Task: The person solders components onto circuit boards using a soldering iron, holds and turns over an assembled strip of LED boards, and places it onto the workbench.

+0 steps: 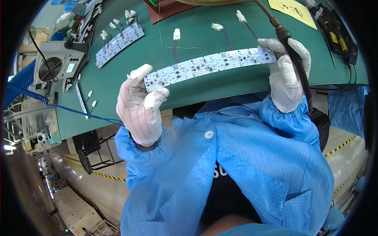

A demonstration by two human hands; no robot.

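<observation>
A long, slightly curved white LED circuit board (212, 64) is held up level between both gloved hands. My left hand (143, 98) pinches its left end between thumb and fingers. My right hand (289, 74) grips the right end, and a soldering iron (286, 37) with a black handle and brownish metal shaft lies across the same hand. Three wire pairs with white connectors stick out from the board's far edge: a left connector (176, 34), a middle connector (217, 26) and a right connector (241, 16). The iron's tip is cut off by the top edge.
More wired LED boards (120, 45) lie on the green mat (118, 84) at the far left. A grey box with a fan and display (59, 65) stands left. A thin solder wire (160, 31), a yellow sheet (293, 11) and a black device (334, 33) lie farther back. A blue air hose (78, 109) crosses the left side.
</observation>
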